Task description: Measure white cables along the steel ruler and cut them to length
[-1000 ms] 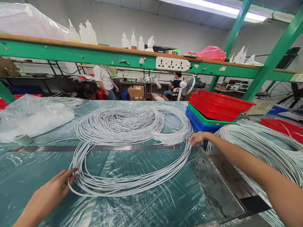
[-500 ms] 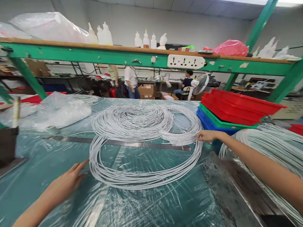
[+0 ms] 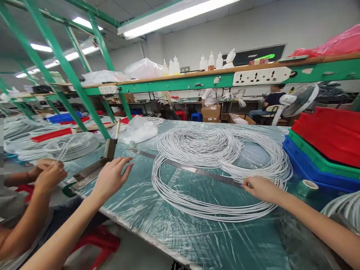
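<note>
A loose coil of white cable lies on the plastic-covered table, partly over a steel ruler. Behind it are a large heap of coiled white cable and a smaller coil overlapping its right side. My right hand is over the right side of the loose coil, at the ruler's right end, its fingers curled together. Whatever they pinch is hidden. Left of the coils, my left hand hovers above the table edge with its fingers stretched out, holding nothing.
At right stand stacked red, green and blue bins and a tape roll. On the left, a co-worker's hands hold thin white strands, near a metal fixture. A green shelf beam crosses behind the table. A red stool is below.
The view has swung left, bringing the co-worker and the table edge into sight. My left hand has lifted away from the coil; my right hand has shifted inward from the coil's right side to the ruler's end.
</note>
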The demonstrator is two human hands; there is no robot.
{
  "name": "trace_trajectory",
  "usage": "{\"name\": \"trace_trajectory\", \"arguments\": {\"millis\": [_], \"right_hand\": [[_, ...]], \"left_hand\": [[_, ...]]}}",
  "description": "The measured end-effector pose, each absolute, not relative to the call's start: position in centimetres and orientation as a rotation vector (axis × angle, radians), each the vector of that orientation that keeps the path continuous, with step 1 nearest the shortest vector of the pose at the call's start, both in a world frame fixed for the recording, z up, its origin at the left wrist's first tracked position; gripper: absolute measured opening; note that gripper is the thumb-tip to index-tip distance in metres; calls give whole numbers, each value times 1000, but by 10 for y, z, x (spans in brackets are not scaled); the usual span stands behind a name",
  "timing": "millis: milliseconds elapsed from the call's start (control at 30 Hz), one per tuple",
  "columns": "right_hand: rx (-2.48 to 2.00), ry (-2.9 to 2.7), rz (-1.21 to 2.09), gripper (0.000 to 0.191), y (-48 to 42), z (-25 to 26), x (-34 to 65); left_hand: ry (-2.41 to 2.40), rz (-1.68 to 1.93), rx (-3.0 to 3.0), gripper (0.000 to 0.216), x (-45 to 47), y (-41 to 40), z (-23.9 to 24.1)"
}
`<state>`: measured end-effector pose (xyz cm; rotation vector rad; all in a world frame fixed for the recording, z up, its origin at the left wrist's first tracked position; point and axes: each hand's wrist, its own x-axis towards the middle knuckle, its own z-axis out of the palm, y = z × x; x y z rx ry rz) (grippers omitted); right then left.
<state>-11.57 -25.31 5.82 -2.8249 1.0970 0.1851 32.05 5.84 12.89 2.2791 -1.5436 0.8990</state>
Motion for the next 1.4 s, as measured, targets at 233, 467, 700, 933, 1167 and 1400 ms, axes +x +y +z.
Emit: {"name": "trace_trajectory", "arguments": {"millis": [233, 467, 700, 933, 1167, 1400], "right_hand": [[-2711, 1012, 155, 34, -256, 46, -119], [-2644, 957, 112, 34, -264, 31, -122], [-2593, 936, 97, 37, -267, 28, -126], [-2582, 907, 142, 38, -268, 27, -126], [-2572, 911, 148, 40, -270, 24, -126], [-2607, 946, 116, 36, -273, 24, -128]], "left_hand": [[-1423, 926, 2353, 43, 311, 88, 135], [-1360, 982, 2407, 40, 299, 99, 140], [-1459, 746, 2598, 53, 308, 119, 139], [-1494, 528, 2728, 58, 305, 133, 130], [-1815, 411, 2491, 47, 267, 88, 120], [-2299, 145, 1901, 27, 177, 22, 77]]}}
